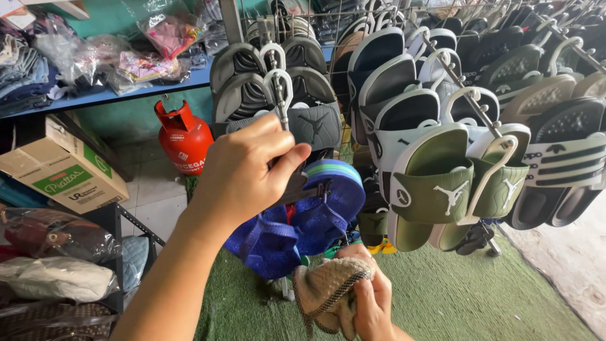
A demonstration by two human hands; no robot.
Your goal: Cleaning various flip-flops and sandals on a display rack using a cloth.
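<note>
My left hand point(243, 167) is closed around a dark hanger point(303, 189) carrying blue sandals point(303, 224), just in front of the crowded rack point(442, 63); open green mat point(454, 297) lies below; my right hand point(372, 303) clutches a beige cloth point(325, 290).

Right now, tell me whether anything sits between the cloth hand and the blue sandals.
Nothing visible. The right hand grips the beige cloth just below the blue sandals, which the left hand holds up by their hanger.

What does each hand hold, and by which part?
Left hand grips the blue sandals' dark hanger; right hand bunches a beige cloth in its fingers.
</note>
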